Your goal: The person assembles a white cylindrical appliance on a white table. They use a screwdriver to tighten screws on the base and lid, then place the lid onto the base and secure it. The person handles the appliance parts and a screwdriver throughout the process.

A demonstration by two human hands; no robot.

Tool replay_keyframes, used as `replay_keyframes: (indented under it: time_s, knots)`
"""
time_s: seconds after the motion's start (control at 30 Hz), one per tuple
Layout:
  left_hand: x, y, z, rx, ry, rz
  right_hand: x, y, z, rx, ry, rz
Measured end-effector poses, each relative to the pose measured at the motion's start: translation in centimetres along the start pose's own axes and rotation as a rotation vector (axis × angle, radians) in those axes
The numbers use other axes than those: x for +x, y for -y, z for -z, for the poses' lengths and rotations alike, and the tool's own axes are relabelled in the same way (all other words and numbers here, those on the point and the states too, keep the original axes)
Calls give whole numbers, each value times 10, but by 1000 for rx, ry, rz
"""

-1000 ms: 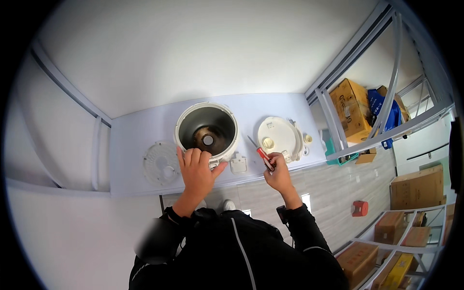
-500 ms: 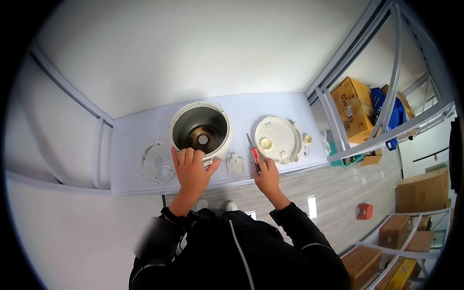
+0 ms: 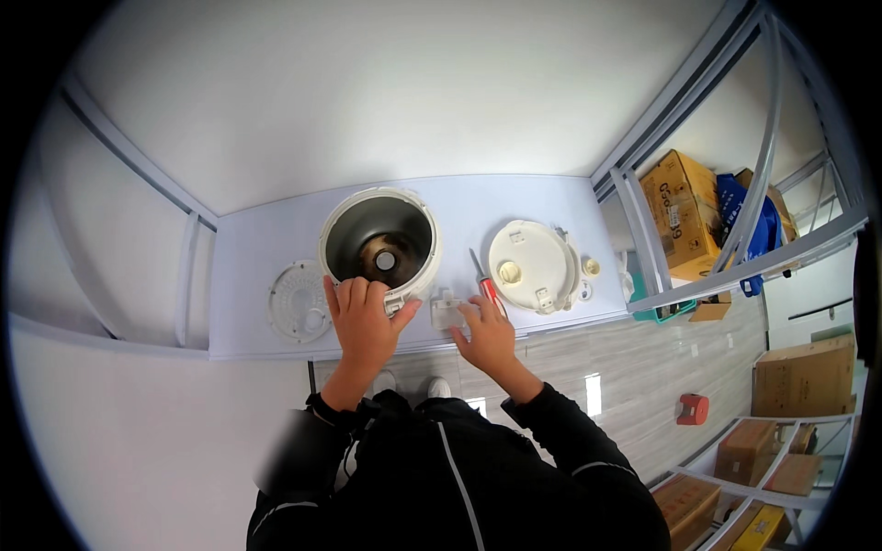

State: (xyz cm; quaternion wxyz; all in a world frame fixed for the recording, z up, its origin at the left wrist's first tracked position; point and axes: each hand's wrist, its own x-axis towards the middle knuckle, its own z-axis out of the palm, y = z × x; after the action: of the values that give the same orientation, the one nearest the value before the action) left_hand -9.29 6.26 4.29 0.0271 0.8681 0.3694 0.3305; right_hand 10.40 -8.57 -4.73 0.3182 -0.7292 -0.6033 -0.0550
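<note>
A white rice cooker body (image 3: 430,266) with a dark, stained inside stands on the table. My left hand (image 3: 363,317) grips its near rim, fingers hooked over the edge and thumb spread along the outside. My right hand (image 3: 489,335) is open over the table's front edge, fingertips beside a small white square part (image 3: 446,315); whether they touch it I cannot tell. Just past those fingers lies a screwdriver (image 3: 486,286) with a red handle, its tip pointing away from me and its handle end partly hidden by the hand.
Left of the cooker lies a white perforated round plate (image 3: 299,303). A round white lid (image 3: 537,262) lies at the right, with a small cream cap (image 3: 591,267) beside it. Shelf frames, a cardboard box (image 3: 680,216) and a red stool (image 3: 693,409) are farther right.
My right hand has let go of the screwdriver, leaving it on the table, and moved left toward the small square part with fingers opened. The left hand keeps its grip on the rim.
</note>
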Motion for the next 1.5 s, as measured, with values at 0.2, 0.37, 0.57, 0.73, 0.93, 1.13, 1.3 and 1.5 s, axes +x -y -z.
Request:
replay_keyframes:
  time_s: [0.2, 0.37, 0.57, 0.73, 0.93, 1.13, 1.3, 1.5]
  knots:
    - [-1, 4, 4, -40, 86, -3, 16, 13, -17, -108, 298, -77]
    - [-3, 12, 12, -91, 154, -40, 22, 9, -27, -90, 431, -48]
    - [5, 16, 36, -209, 215, -88, 18, 20, -10, -20, 202, -110]
    - [7, 40, 39, -274, 187, -222, 15, 22, 22, 49, 42, 89]
    - [23, 35, 46, -361, 198, -314, 33, 51, 31, 141, -96, 420]
    - [25, 43, 38, -334, 208, -344, 52, 76, 26, 154, 7, 416]
    - [19, 46, 31, -316, 199, -334, 53, 65, 14, 149, 50, 396]
    - [17, 49, 28, -317, 210, -338, 55, 71, 10, 387, 34, 234]
